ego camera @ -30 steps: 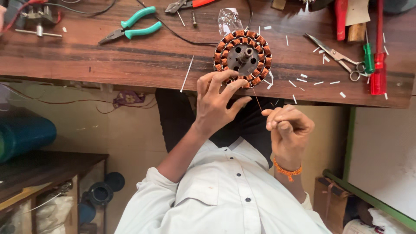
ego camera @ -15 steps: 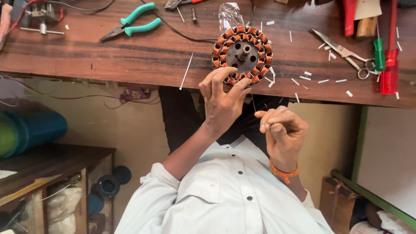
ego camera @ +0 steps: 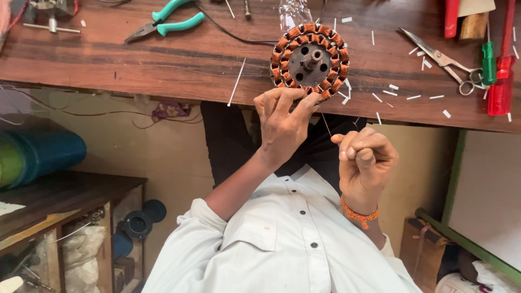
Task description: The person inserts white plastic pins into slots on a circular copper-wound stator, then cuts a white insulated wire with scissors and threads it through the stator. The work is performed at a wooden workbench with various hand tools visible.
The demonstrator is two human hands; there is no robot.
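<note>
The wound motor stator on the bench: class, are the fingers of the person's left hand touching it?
Touching. The head view shows the left hand fingers pressed against the lower rim of the stator.

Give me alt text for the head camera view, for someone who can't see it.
A person's left hand fingers the near edge of a round copper-wound motor stator on a wooden workbench, while the right hand pinches a thin wire running from it. Teal-handled pliers, scissors, a red-handled screwdriver and small white strips lie around.
</note>
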